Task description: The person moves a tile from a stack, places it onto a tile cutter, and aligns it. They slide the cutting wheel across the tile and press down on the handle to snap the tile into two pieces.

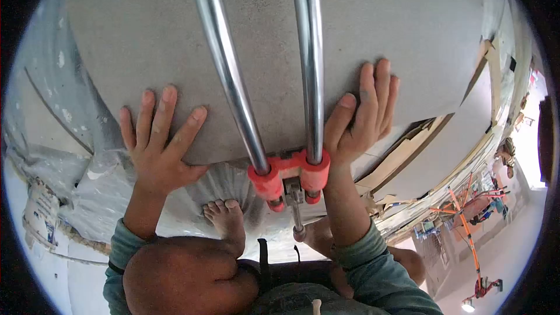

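A large grey tile [402,29] lies in front of me. Two shiny steel rails [227,64] run across it towards me and end in a red bracket [291,169], which looks like the end of a manual tile cutter. A small metal rod with a rounded tip [298,216] points from the bracket towards my body. My left hand [160,146] lies on the tile near its close edge, left of the rails, fingers spread. Right of the rails, my right hand [361,119] rests on the tile with fingers stretched out, its wrist close beside the bracket. Neither hand grips anything.
Plastic sheeting [52,134] covers the floor at the left and under the near edge. Torn cardboard [408,149] and another pale panel [446,154] lie at the right. Farther right stands an orange tripod-like frame [464,227]. My bare foot [226,219] is just below the tile.
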The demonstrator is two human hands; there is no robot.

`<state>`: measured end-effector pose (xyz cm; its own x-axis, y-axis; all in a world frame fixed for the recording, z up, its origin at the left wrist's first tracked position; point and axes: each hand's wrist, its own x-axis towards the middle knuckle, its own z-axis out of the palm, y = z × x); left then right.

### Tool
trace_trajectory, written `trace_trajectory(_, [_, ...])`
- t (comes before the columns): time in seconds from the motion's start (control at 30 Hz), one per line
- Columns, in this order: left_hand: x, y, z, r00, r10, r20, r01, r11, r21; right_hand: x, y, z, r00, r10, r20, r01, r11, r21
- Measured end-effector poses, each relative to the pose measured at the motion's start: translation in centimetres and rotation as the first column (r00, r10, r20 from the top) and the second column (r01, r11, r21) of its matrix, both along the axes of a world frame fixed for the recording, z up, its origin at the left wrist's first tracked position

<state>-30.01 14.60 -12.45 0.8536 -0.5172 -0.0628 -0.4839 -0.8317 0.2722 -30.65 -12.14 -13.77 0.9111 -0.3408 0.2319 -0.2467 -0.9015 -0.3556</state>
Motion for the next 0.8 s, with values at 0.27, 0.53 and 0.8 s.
trace_trajectory(0.27, [0.4,-0.6,1.0,0.999,0.002,-0.038,-0.003,1.0,-0.026,-0.3,-0.1,-0.7,0.997,-0.003,0.079,0.002,1.0,0.013])
trace_trajectory(0.53, [0.4,-0.6,1.6,0.998,0.031,-0.051,-0.034,0.997,-0.072,-6.7,-0.8,2.1,0.979,0.113,0.169,-0.19,0.802,0.566])
trace_trajectory(0.8, [0.2,-0.5,1.2,1.0,-0.007,0.005,0.007,0.999,-0.046,-24.6,-0.2,7.1,0.752,0.452,-0.48,0.457,0.167,0.873])
